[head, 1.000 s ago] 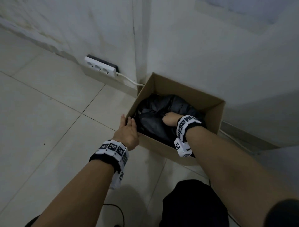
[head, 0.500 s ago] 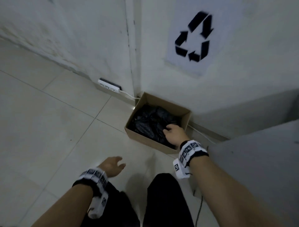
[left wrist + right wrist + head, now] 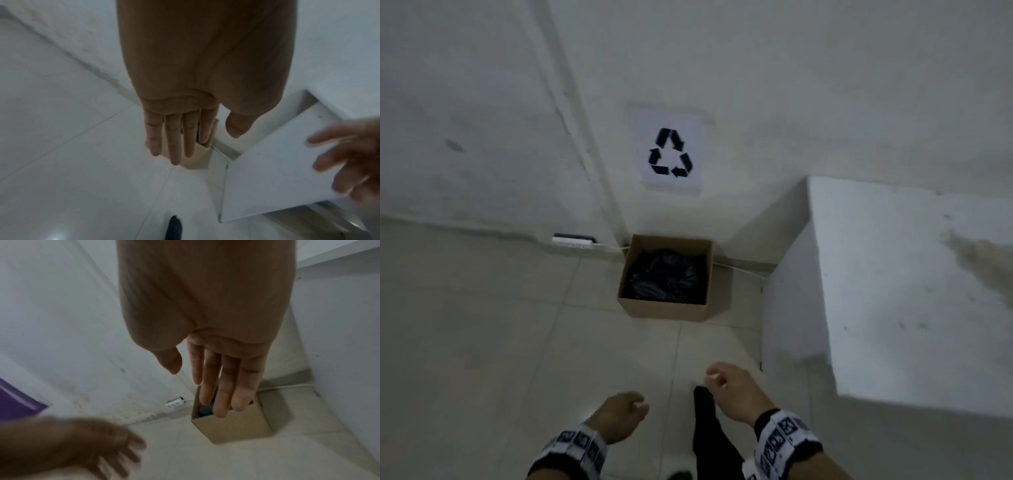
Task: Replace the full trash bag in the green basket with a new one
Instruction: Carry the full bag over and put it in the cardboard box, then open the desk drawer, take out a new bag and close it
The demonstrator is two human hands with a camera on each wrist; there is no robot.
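Note:
A black trash bag [image 3: 662, 279] lies inside a brown cardboard box [image 3: 664, 310] on the floor against the wall, under a recycling sign [image 3: 670, 153]. Both hands hang near the bottom of the head view, well back from the box and empty. My left hand [image 3: 619, 416] is lower left; in the left wrist view its fingers [image 3: 174, 139] are straight and together. My right hand [image 3: 732, 387] is to its right; in the right wrist view its fingers [image 3: 220, 386] hang straight above the box [image 3: 232, 426]. No green basket is in view.
A white block or cabinet [image 3: 893, 291] stands right of the box, close to my right arm. A white power strip [image 3: 571, 241] lies at the wall's foot left of the box, its cord running behind the box. Pale floor tiles [image 3: 482, 342] spread to the left.
My right hand let go of the black bag and left the box. Both hands drew back and the view rose away from the box, which now looks smaller and farther.

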